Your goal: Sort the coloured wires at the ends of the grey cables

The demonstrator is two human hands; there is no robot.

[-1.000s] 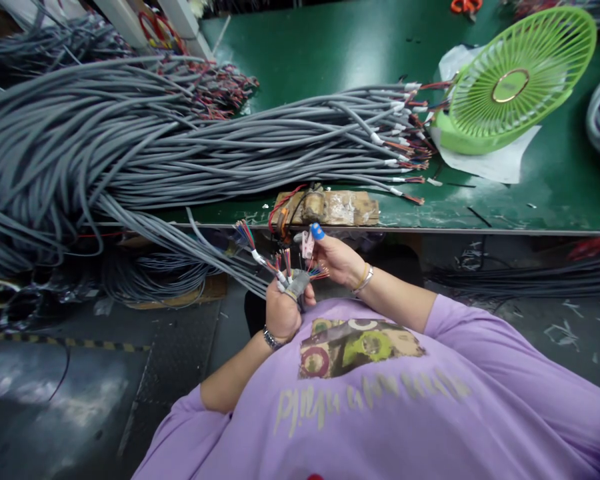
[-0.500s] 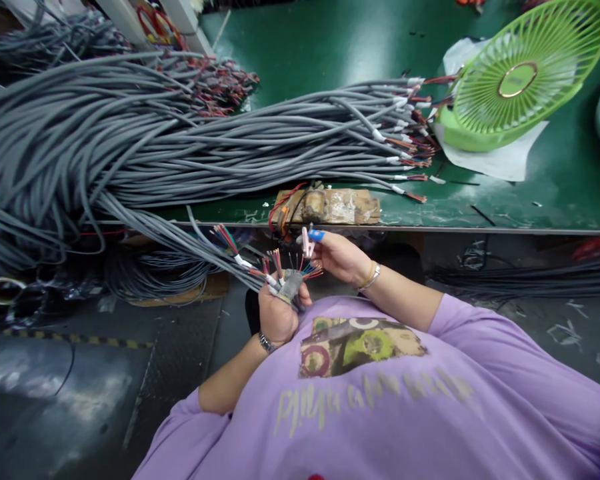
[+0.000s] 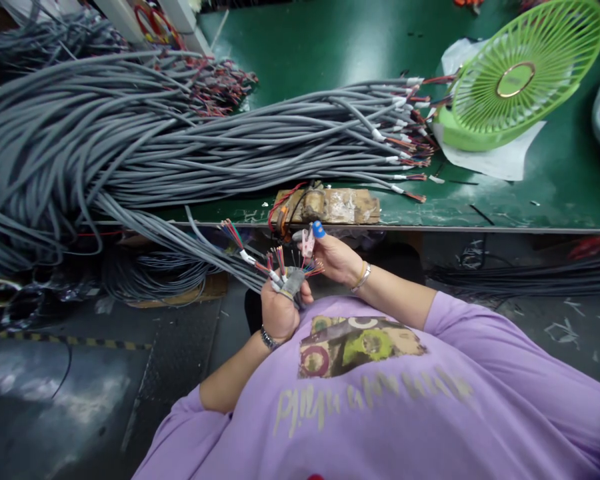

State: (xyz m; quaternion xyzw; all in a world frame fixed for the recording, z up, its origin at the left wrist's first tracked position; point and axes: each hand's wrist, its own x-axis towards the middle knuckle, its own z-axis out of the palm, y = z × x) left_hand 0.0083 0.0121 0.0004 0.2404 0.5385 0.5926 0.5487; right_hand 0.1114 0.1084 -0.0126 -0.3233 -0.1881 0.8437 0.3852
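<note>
cable ends [image 3: 286, 267] in left hand [image 3: 279, 311]

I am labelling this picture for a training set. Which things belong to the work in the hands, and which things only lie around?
In hand:
- left hand, gripping grey cable ends with fanned coloured wires
- right hand, blue fingertip cover, pinching a small pink piece

Lying about:
- grey cable pile on the green bench
- green fan on white paper
- taped wooden block

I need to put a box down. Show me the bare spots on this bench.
Bare green bench lies beyond the grey cable pile, left of the green fan; another patch sits right of the taped block, below the fan's paper. The left half is buried in cables.
</note>
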